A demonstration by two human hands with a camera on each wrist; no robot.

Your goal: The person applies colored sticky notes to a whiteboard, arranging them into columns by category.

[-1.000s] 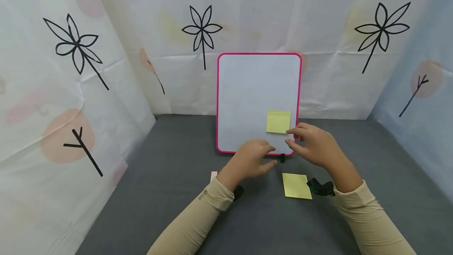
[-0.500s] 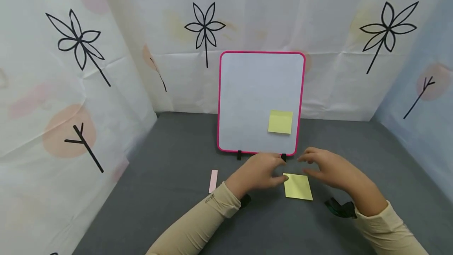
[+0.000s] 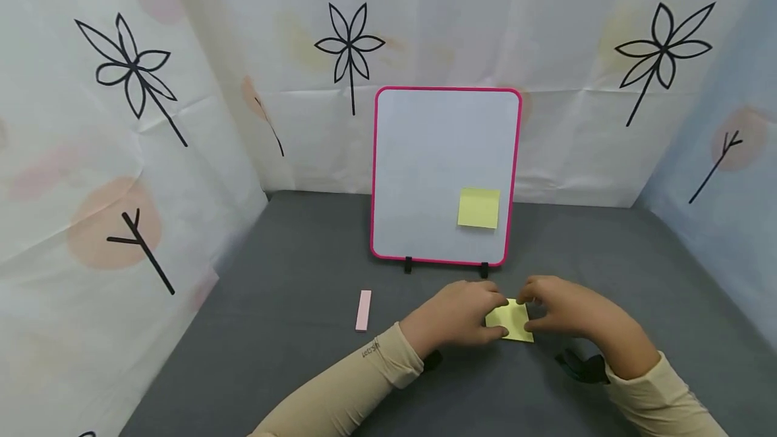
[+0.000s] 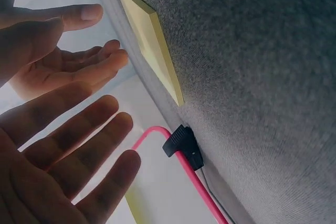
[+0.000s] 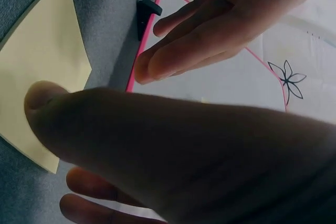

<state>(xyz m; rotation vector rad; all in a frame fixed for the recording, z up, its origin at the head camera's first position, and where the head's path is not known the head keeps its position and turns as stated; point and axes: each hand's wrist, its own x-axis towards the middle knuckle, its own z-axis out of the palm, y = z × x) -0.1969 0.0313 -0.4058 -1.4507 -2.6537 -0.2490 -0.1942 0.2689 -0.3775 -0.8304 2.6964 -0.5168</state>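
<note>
A yellow sticky note pad [image 3: 512,321] lies on the grey table between the two hands; its thick edge shows in the left wrist view. My left hand [image 3: 456,315] is over the pad's left side, fingers loosely extended and holding nothing. From the right, my right hand [image 3: 573,309] reaches over the pad's other side, its thumb [image 5: 44,95] overlapping the pad in the right wrist view and its fingers relaxed. Behind them a pink-rimmed whiteboard [image 3: 437,154] stands upright, with one yellow sticky note [image 3: 478,208] on its lower right part.
Black feet [image 3: 483,270] support the whiteboard at its bottom edge. A narrow pink strip [image 3: 363,310] lies on the table left of the left hand. White patterned cloth [image 3: 273,52] hangs behind and along the sides of the grey table [image 3: 291,255].
Both hands have come down from the whiteboard's lower right area to the yellow pad on the table. The sticky note stays on the board, and the pink strip is now fully uncovered.
</note>
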